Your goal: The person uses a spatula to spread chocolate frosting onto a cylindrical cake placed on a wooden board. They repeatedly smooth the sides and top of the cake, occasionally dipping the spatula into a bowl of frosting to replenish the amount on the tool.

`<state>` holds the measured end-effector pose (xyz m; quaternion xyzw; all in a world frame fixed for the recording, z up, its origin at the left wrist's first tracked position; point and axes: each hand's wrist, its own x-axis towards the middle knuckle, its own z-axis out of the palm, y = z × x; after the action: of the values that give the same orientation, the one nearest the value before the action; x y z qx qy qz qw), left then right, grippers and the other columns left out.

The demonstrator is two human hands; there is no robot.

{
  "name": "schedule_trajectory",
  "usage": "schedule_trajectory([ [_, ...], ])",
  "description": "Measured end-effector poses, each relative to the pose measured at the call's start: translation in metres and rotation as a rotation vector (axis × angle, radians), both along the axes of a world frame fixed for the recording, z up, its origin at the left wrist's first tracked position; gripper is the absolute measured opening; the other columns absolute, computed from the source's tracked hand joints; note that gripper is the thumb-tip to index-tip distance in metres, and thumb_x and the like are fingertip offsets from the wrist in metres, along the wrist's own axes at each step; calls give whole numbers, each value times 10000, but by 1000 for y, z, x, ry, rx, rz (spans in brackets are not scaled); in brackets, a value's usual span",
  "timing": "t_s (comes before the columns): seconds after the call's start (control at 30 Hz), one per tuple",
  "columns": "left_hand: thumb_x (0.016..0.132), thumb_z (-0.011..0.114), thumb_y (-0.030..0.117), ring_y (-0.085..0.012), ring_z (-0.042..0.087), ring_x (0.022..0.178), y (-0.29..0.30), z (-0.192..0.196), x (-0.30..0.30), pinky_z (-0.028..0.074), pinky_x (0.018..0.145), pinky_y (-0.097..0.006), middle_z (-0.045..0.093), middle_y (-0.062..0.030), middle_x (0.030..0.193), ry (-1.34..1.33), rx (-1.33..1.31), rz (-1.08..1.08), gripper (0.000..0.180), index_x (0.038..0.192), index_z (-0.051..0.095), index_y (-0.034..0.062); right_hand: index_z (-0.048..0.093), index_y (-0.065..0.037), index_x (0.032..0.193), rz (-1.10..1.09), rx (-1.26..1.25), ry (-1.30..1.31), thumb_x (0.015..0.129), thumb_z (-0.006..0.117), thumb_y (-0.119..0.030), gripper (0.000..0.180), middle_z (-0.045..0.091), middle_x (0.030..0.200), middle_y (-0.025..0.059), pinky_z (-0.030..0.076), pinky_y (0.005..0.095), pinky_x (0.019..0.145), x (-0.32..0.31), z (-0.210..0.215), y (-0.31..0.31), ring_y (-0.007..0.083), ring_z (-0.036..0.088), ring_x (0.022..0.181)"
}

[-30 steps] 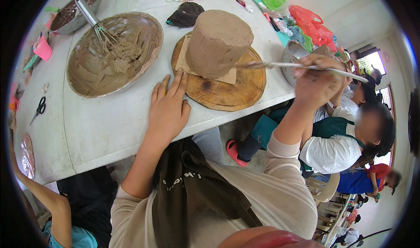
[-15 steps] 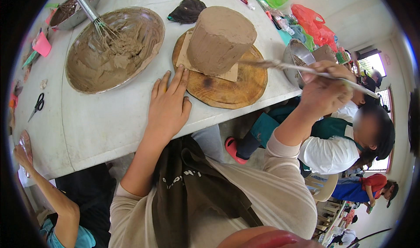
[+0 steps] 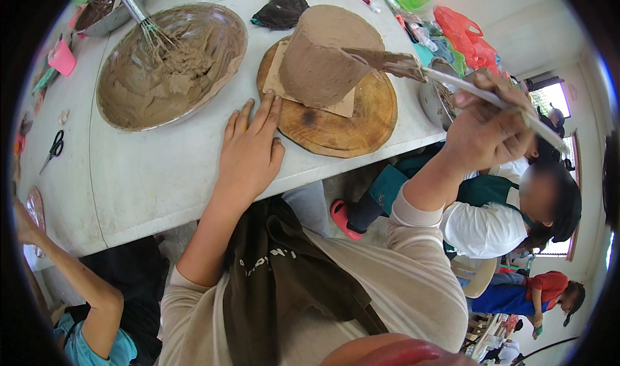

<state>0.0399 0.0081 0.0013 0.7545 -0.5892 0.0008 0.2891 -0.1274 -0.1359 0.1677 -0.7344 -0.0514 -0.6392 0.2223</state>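
A round cake (image 3: 332, 59) coated in brown frosting stands on a square board (image 3: 274, 75), which lies on a round wooden board (image 3: 361, 133). My right hand (image 3: 487, 124) is closed around the pale handle of an icing spatula (image 3: 403, 65). Its frosting-smeared blade overlaps the upper right side of the cake; whether it touches is hard to tell. My left hand (image 3: 250, 143) lies flat with fingers apart, its fingertips at the near left corner of the square board. Left of the cake, a metal bowl (image 3: 119, 117) holds brown frosting and a wire whisk (image 3: 132, 7).
Scissors (image 3: 55, 146) and a pink cup (image 3: 62, 59) lie at the table's left. A black cloth-like bundle (image 3: 281, 12) sits behind the cake. Another metal bowl (image 3: 436, 104) and a red plastic bag (image 3: 462, 33) are at right. A person (image 3: 491, 217) sits close by my right arm.
The spatula's blade has swung from low beside the cake up to its top right edge, and its broad face now shows. My left hand has stayed in place.
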Motion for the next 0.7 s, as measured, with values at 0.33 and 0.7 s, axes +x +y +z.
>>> schedule_trajectory([
  [0.33,793,474,138,-363,340,1281,0,-4,2,221,1085,-465,324,-109,1448,-14,3,11,597,1369,356,31,540,88,904,-76,12,176,962,474,-248,347,636,759,220,489,237,465,13,-31,-14,184,605,514],
  [0.7,796,469,126,-365,331,1284,0,0,1,220,1088,-458,308,-99,1460,-1,15,4,606,1383,337,49,543,74,889,18,126,331,969,459,-210,307,641,786,208,496,238,493,1,-58,-11,180,603,523],
])
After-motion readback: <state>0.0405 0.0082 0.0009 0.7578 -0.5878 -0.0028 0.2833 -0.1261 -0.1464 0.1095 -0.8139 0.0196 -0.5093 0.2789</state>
